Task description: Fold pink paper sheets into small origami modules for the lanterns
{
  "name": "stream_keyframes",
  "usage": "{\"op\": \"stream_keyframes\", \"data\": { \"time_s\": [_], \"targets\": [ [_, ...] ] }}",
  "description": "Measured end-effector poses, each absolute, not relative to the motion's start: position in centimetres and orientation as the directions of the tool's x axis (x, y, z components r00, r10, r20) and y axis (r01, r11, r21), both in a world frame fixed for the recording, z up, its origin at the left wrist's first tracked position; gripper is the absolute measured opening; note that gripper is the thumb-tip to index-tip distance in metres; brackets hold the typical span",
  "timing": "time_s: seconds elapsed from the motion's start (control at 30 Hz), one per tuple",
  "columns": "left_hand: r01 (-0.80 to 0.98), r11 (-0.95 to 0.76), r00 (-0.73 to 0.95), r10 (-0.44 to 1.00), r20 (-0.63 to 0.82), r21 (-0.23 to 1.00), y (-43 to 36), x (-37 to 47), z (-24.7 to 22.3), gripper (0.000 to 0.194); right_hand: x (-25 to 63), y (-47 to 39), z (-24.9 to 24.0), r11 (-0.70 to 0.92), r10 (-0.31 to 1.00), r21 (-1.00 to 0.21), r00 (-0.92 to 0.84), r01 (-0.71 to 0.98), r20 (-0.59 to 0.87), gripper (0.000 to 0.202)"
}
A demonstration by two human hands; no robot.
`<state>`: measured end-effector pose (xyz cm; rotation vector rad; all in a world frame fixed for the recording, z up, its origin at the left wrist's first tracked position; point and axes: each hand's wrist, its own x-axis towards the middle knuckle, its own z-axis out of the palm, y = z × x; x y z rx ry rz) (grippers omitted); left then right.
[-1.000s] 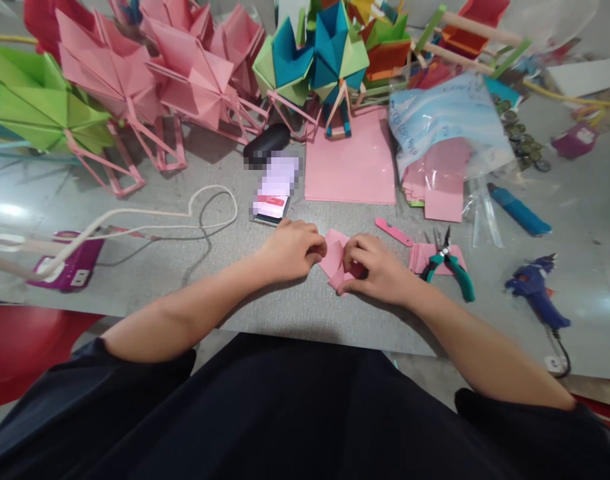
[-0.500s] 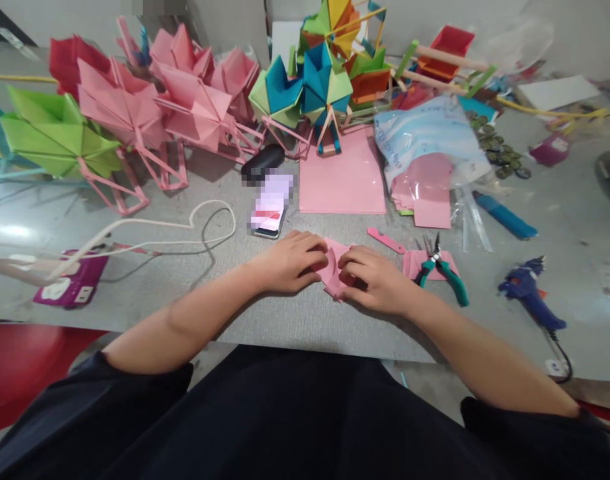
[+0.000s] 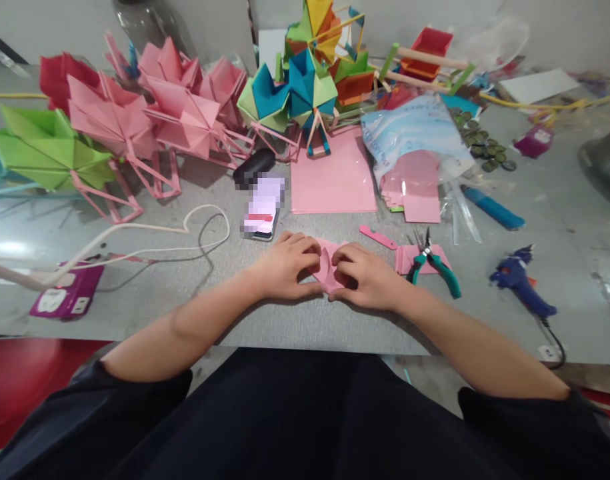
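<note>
A small folded piece of pink paper (image 3: 325,265) lies low over the table between my hands. My left hand (image 3: 291,267) has curled fingers gripping its left side. On the other side, my right hand (image 3: 362,275) pinches the paper with bent fingers and thumb. The paper bulges into a curved fold in the middle, and parts of it are hidden under my fingers. Just right of my right hand are pliers with green handles (image 3: 429,257), resting on pink paper pieces (image 3: 406,257). A pink cutter (image 3: 378,237) lies above that hand.
Folded paper models (image 3: 109,117) line the back left. A phone (image 3: 263,210) lies beyond my left hand, near a white cable (image 3: 205,208). Pink sheets (image 3: 332,177), a plastic bag (image 3: 415,133), a blue cutter (image 3: 492,207) and a glue gun (image 3: 523,281) lie to the right.
The view has shifted slightly, so most things sit further left. My left thumb has moved down along the paper's lower edge; both hands still hold the pink paper.
</note>
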<state>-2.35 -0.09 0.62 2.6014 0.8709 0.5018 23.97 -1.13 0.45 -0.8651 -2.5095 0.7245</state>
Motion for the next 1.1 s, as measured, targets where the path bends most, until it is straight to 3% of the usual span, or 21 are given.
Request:
{"op": "stream_keyframes", "data": {
  "time_s": [0.1,0.33,0.47,0.63,0.8,0.83,0.97,1.1],
  "targets": [
    [0.597,-0.667,0.673,0.719,0.174,0.445,-0.8,-1.5,0.7,0.046,23.8,-1.0,0.2,0.633,0.698,-0.621,-0.688,0.462,0.200,0.036],
    [0.627,-0.633,0.658,0.742,0.125,0.454,-1.0,-1.0,1.2,0.034,22.7,-0.3,-0.5,0.560,0.791,-0.662,-0.560,0.498,0.248,0.029],
    [0.594,-0.669,0.692,0.708,0.139,0.447,-0.7,-1.7,1.2,0.012,22.1,0.0,-1.2,0.535,0.828,-0.648,-0.491,0.542,0.272,0.021],
    [0.528,-0.775,0.775,0.607,0.176,0.346,0.0,-2.4,0.6,0.017,22.2,0.0,-1.3,0.531,0.829,-0.661,-0.486,0.529,0.276,0.015],
    [0.475,-0.841,0.780,0.539,0.318,0.260,0.6,-2.4,0.5,0.021,23.3,-0.9,0.0,0.556,0.790,-0.721,-0.533,0.414,0.303,0.008],
    [0.480,-0.836,0.765,0.547,0.339,0.267,0.5,-2.4,0.6,0.021,23.6,-1.1,0.3,0.581,0.775,-0.705,-0.543,0.407,0.324,0.002],
    [0.510,-0.795,0.677,0.606,0.418,0.328,-0.3,-2.6,1.2,0.024,24.1,-2.2,1.3,0.694,0.717,-0.500,-0.556,0.517,0.420,0.035],
    [0.447,-0.751,0.496,0.661,0.563,0.486,-1.5,-2.5,1.5,0.026,23.8,-2.7,1.9,0.734,0.679,-0.444,-0.567,0.514,0.466,0.018]
  ]
}}
